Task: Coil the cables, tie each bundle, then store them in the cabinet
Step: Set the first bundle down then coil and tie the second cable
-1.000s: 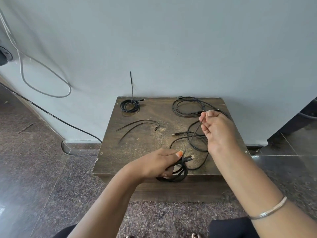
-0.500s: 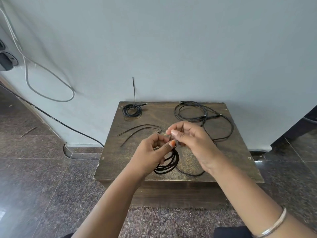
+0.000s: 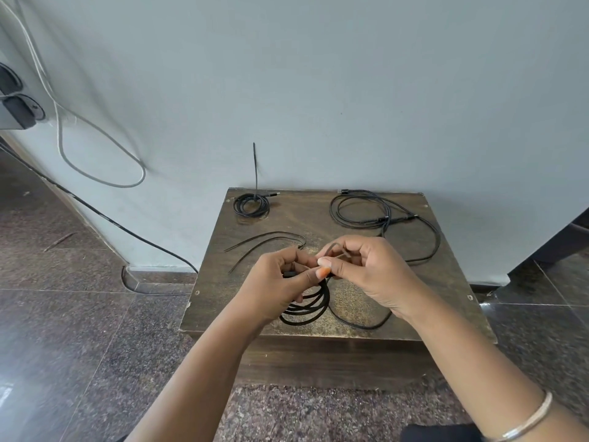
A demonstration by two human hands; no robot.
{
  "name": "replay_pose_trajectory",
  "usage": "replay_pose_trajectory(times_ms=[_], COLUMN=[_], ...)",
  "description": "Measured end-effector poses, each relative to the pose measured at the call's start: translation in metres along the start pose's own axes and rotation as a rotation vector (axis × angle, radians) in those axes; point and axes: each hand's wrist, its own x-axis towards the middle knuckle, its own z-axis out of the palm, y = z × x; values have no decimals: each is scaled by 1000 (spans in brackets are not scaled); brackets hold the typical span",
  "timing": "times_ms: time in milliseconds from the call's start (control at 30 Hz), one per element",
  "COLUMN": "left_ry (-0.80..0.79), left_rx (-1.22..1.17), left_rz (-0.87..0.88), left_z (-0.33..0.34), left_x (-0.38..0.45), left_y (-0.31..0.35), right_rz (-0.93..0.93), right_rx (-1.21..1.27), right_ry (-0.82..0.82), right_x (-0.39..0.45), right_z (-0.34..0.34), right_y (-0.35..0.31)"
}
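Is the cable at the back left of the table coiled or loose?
Coiled: the back-left cable lies in tight round loops on the table.

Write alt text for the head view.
Over a low wooden table, the left hand grips a coiled black cable while the right hand pinches its loose end. Behind lie a tied coil, two ties and an uncoiled cable.

Two hands, three black cables, two ties, one table.
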Motion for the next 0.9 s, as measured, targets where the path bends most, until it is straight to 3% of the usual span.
replay_pose_trajectory(times_ms=[233,500,700,900], left_ry=[-69,-149,-104,25], left_rx=[-57,-23,-96,-359], left_rz=[-66,-132,-169,-253], left_z=[1,-7,-1,-2], left_x=[-2,-1,-6,1], left_y=[0,-1,-5,-3], right_rz=[-54,129,314,407], right_rx=[-147,-138,159,363], right_ry=[106,246,191,1], right_x=[1,0,6,2], right_z=[2,26,12,8], right_y=[-1,5,2,2])
